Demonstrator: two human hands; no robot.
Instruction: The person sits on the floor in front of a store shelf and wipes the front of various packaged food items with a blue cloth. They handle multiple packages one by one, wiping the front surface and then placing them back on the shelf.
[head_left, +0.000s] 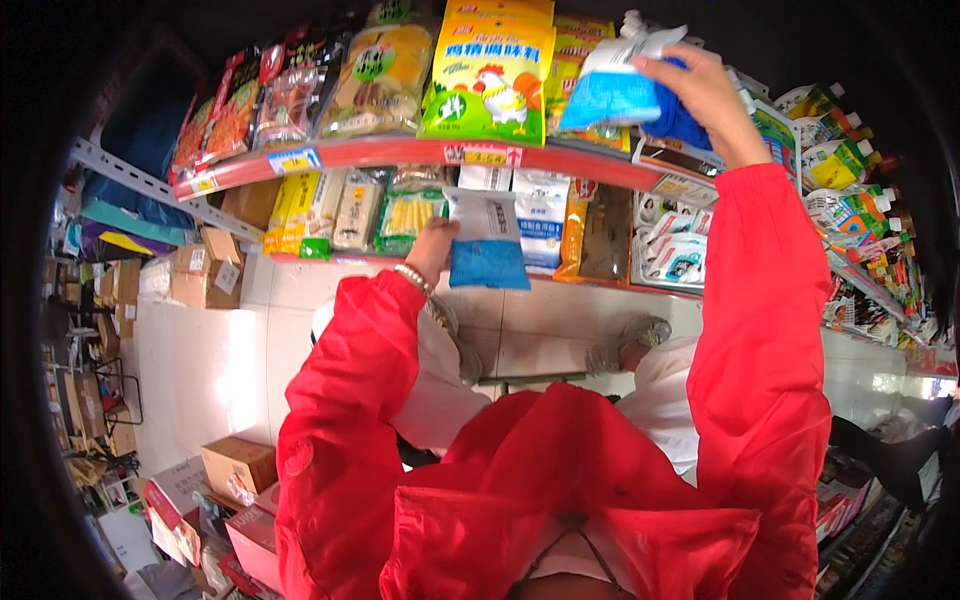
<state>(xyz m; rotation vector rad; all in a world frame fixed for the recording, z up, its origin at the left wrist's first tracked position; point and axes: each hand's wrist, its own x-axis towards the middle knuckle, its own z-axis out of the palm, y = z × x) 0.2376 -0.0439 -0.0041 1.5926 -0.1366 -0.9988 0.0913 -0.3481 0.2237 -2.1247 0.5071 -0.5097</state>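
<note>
In my left hand (433, 246) is a blue-and-white plastic packet (489, 251), gripped at its left edge in front of the lower shelf. A similar white packet with printing on its front (541, 217) stands behind it on that shelf. My right hand (701, 94) is raised at the upper shelf. Its fingers hold the top of another blue-and-white packet (611, 90), and a dark blue cloth (681, 112) is bunched under the palm. Just left of that packet stands a yellow-and-green seasoning bag with a chicken picture (487, 75).
Bags of dried food (379, 79) line the upper shelf, edged by a red price rail (360, 156). Lower down are packaged noodles (356, 210) and a white basket of small packets (671, 244). Bottles (836, 165) fill the right rack. Cardboard boxes (206, 266) sit at left.
</note>
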